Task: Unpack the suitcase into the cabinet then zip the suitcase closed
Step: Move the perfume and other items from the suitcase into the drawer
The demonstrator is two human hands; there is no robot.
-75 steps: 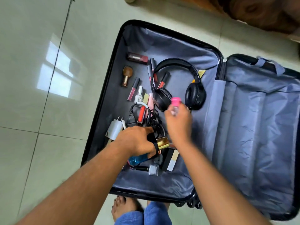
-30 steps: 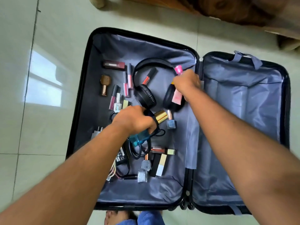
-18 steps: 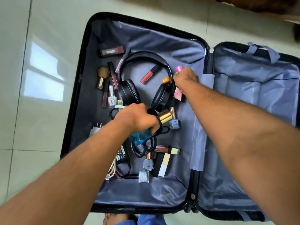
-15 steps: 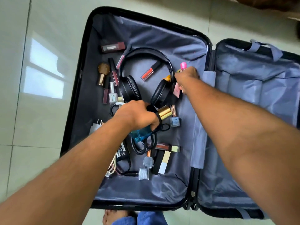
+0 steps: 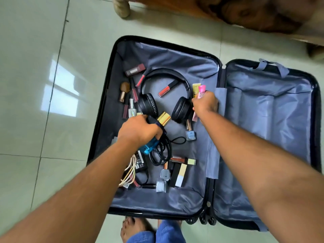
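Note:
A black suitcase (image 5: 105,109) lies open on the tiled floor, grey lining in both halves. Its left half holds black headphones (image 5: 164,79), lipsticks, nail polish bottles, a black cable coil (image 5: 161,151) and a charger. My left hand (image 5: 138,130) is shut on a blue perfume bottle with a gold cap (image 5: 164,118), just below the left ear cup. My right hand (image 5: 205,104) grips a pink-capped tube (image 5: 201,89) and another small pink item, beside the right ear cup. A yellow tube (image 5: 195,90) lies against that hand. The right half (image 5: 271,120) holds nothing visible.
Wooden furniture with a round leg (image 5: 121,7) stands on the floor beyond the suitcase's far edge. Pale green floor tiles (image 5: 43,85) stretch to the left. My bare foot (image 5: 133,228) and blue trouser leg sit at the suitcase's near edge.
My right hand moved from the middle of the left half to its right side, still holding the pink-capped tube. My left hand keeps the perfume bottle. The view shifted.

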